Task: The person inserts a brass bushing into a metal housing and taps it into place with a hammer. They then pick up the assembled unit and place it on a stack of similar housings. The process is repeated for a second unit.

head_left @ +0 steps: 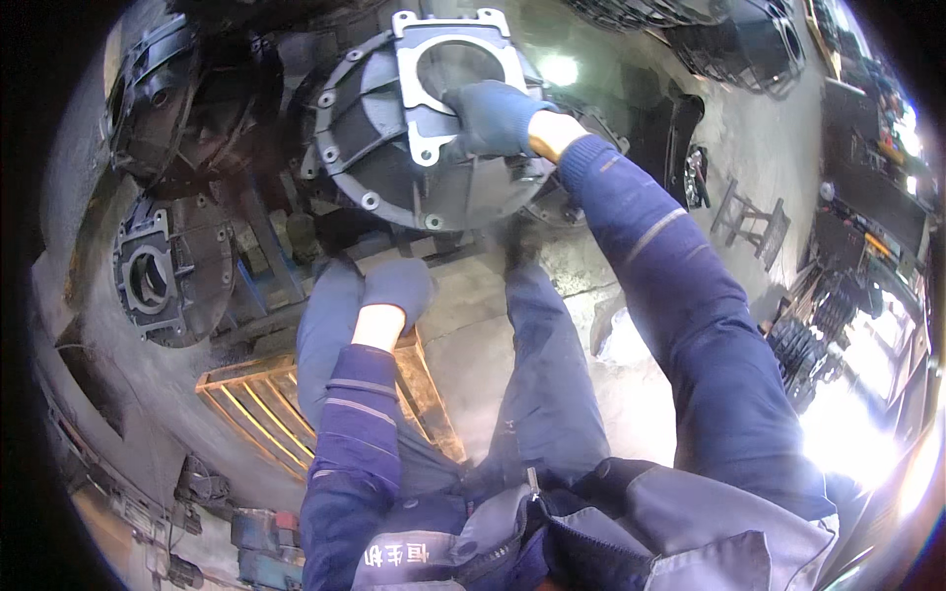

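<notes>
A large round cast bell housing (379,163), dark grey with bolt holes around its rim, is in front of me at the top. Its bright machined flange (406,77) surrounds a round opening. My right hand (498,118), in a dark grey glove, reaches over the flange. Its fingers curl at the edge of the opening and grip the housing; the fingertips are hidden. My left hand (397,291), gloved too, is low beside my left knee, apart from the housing. Only its rounded back shows, so its fingers cannot be made out.
At the left lies another housing (148,281) with a similar flange. More dark castings (192,98) are at the upper left, and ribbed ones (734,44) at the upper right. A wooden pallet (261,419) lies by my left leg. A small stand (751,225) is at right.
</notes>
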A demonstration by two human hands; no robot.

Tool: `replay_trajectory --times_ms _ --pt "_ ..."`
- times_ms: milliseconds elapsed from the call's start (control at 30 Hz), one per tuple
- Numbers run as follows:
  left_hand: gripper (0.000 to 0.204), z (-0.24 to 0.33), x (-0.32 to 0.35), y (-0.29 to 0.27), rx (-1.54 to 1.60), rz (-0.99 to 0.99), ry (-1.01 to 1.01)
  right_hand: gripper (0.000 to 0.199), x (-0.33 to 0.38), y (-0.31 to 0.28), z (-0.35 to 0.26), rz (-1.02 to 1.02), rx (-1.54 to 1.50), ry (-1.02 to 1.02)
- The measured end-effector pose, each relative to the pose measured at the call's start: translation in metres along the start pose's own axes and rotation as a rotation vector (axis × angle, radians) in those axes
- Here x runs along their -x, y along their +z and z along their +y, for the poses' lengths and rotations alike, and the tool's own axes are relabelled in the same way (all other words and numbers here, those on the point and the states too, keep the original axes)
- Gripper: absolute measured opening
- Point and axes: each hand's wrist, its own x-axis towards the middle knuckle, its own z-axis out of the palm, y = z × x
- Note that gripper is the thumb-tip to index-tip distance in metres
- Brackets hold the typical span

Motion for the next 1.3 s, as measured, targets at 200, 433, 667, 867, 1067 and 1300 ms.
replay_trajectory --times_ms 200,433,667,867,1067,1300 --pt "0.030 0.025 -0.017 0.015 -0.063 0.204 0.031 0.064 0.089 0.006 0.106 0.134 -0.038 0.241" --pt "0.026 0.032 -0.022 0.023 -0.100 0.219 0.062 0.063 0.109 0.112 0.226 0.112 -0.102 0.678" --pt "0.033 0.039 -0.025 0.027 -0.127 0.137 0.096 0.058 0.121 0.244 0.301 0.206 -0.360 0.675" --pt "0.017 0.040 -0.028 0.021 -0.060 0.300 0.104 0.057 0.107 0.217 0.279 0.273 -0.269 0.666" --pt "0.017 0.012 -0.015 0.005 0.030 0.323 0.076 0.057 0.019 0.150 0.079 0.530 -0.319 0.247" --pt "0.020 -0.033 0.006 -0.006 0.136 0.306 0.003 0.061 -0.189 0.201 -0.067 0.126 -0.020 0.109"
